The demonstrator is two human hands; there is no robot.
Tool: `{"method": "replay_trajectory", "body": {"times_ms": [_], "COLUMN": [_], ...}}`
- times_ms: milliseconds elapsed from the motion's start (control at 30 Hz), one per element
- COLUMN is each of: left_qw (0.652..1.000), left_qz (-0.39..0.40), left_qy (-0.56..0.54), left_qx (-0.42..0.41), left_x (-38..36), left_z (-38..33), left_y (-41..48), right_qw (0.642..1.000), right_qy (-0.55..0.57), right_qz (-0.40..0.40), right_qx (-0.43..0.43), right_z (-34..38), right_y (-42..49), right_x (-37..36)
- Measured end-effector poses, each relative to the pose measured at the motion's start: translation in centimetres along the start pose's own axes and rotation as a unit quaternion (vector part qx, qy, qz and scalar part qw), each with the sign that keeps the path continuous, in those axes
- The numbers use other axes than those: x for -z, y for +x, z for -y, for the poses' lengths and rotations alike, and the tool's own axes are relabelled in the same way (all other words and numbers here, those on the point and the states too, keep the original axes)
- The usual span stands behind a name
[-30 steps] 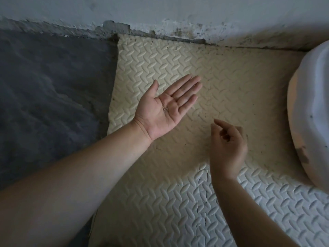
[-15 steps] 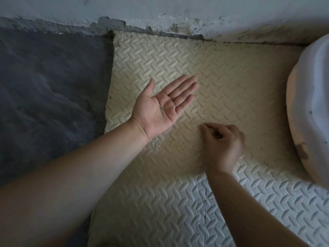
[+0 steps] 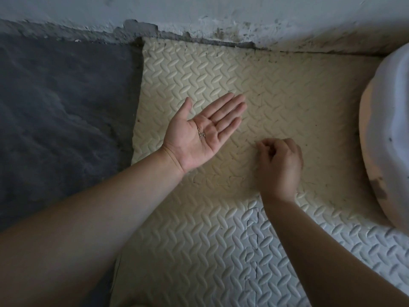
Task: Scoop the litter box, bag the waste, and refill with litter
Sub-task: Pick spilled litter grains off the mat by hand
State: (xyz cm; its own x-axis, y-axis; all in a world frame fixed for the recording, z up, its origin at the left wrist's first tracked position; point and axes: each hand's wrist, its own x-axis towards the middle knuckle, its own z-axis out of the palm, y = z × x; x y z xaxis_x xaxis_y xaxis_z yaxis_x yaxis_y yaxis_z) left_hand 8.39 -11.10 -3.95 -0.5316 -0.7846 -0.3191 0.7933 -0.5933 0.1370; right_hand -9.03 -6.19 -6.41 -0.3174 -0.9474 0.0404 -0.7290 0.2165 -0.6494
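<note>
My left hand (image 3: 203, 131) is held palm up above a cream foam floor mat (image 3: 287, 89), fingers straight. A few small grey litter grains (image 3: 201, 135) lie in its palm. My right hand (image 3: 280, 161) is just to the right, low on the mat, its fingers curled and fingertips pinched together at the mat's surface; whether they hold a grain is hidden. A white rounded litter box (image 3: 389, 134) shows partly at the right edge, with a brown stain low on its side.
A dark grey rug (image 3: 62, 111) lies left of the mat. A chipped, stained wall base (image 3: 221, 25) runs along the back. Interlocking white mat tiles (image 3: 221, 251) with a torn seam continue toward me. Small dark specks dot the mat near the wall.
My right hand has come down onto the mat and shifted slightly left, fingertips now pinching at the surface. The left palm stays open with the grains in it.
</note>
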Motion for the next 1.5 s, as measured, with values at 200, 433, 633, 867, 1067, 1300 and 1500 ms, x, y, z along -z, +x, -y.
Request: {"method": "replay_trajectory", "body": {"times_ms": [200, 433, 633, 867, 1067, 1300, 1500], "left_qw": [1.0, 1.0, 1.0, 0.999, 1.0, 0.999, 0.999], "left_qz": [0.002, -0.001, -0.006, -0.004, 0.009, 0.018, 0.009], "left_qy": [-0.003, -0.012, -0.014, -0.036, 0.002, -0.026, -0.022], "left_qx": [-0.002, -0.002, -0.004, -0.017, -0.019, -0.026, -0.03], "left_x": [0.1, 0.6, 0.4, -0.7, -2.2, -3.2, -3.0], "left_z": [-0.2, -0.4, -0.2, 0.7, 1.7, 1.5, 1.4], "left_y": [0.2, 0.2, 0.3, 0.9, 1.1, 1.0, 0.7], "right_qw": [1.0, 0.997, 0.995, 0.974, 0.976, 0.975, 0.972], "right_qy": [0.013, -0.028, -0.021, 0.22, 0.209, 0.158, 0.164], "right_qz": [0.013, 0.032, 0.045, 0.007, -0.031, -0.061, -0.044], "right_qx": [-0.012, 0.066, 0.085, 0.055, 0.051, 0.147, 0.162], "right_z": [0.5, -0.7, -0.6, 7.1, 7.3, 6.4, 5.7], "right_y": [1.2, 1.5, 2.1, -2.5, -4.2, -4.4, -5.2], "right_x": [-0.8, -0.4, -0.1, 0.4, -0.8, 0.3, 0.6]}}
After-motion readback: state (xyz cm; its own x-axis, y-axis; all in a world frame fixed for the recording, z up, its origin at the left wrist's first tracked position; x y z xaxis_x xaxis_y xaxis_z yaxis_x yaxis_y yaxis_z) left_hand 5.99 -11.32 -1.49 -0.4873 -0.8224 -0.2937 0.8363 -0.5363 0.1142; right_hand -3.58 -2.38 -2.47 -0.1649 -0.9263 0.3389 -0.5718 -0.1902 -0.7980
